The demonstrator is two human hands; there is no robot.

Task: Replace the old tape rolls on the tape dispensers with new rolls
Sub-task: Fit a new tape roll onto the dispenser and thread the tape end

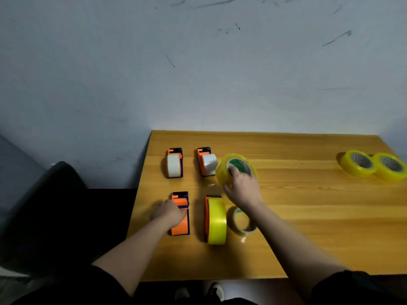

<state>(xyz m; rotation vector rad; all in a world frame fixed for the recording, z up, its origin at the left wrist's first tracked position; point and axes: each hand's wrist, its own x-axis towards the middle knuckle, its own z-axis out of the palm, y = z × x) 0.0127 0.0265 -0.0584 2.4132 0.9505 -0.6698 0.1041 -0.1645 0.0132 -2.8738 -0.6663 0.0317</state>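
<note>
Head view: you look down at a wooden table (308, 227) set against a scuffed grey wall (198, 73).
Your right hand (243, 188): it grasps a full yellow tape roll (223, 170), one finger hooked into the green-printed core, the roll tilted and raised just beside the far-right dispenser.
Your left hand (168, 213): its fingers are curled onto the near-left dispenser (181, 225), an orange and blue one with no roll on it.
Near-right dispenser (207, 216): it carries a full yellow roll (217, 221), standing on edge.
Spent roll (242, 222): nearly bare, thin and translucent, it lies on the table just right of the near-right dispenser, partly under your right forearm.
Far-left dispenser (175, 162): it holds a whitish roll.
Far-right dispenser (206, 164): it also holds a whitish roll.
Spare rolls (373, 166): two full yellow ones touch each other at the table's far right, well apart from the dispensers.
Dark chair (55, 194): it stands left of the table.
</note>
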